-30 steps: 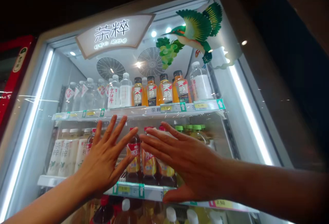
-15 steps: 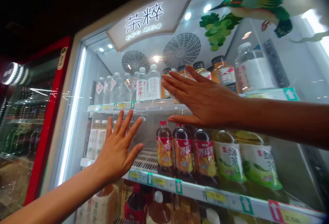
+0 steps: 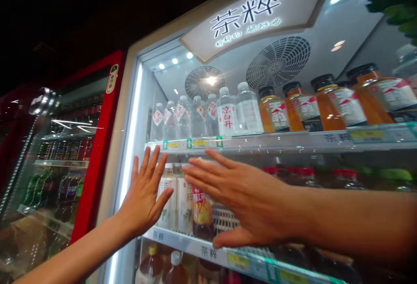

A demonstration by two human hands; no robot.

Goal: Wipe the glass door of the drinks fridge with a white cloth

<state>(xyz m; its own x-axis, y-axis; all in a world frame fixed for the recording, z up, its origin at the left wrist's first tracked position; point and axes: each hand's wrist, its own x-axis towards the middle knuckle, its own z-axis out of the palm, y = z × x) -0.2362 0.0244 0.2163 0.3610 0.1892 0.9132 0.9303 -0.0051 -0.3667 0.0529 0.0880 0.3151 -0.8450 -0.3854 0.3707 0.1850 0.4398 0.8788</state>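
Note:
Both hands are raised in front of a lit drinks cooler. My left hand [image 3: 141,199], fingers spread and holding nothing, is over the cooler's left side, near white-labelled bottles [image 3: 167,206]. My right hand [image 3: 241,197] has its fingers stretched out and thumb apart, also with nothing in it. It covers part of the middle shelf beside a bottle with a red and yellow label [image 3: 202,212]. Above the hands, clear water bottles [image 3: 227,112] and orange bottles with black caps [image 3: 332,104] stand on the upper shelf. Whether either hand touches the glass cannot be made out.
A lit sign [image 3: 250,14] spans the cooler top, with round fan grilles [image 3: 278,62] behind it. To the left stands a second cooler with a red frame [image 3: 100,145]. More bottles [image 3: 176,269] are on the lower shelf.
The view has shifted left and closer, so the cooler appears further right. My right hand is lower, now over the middle shelf, and nearer to my left hand. Both stay spread.

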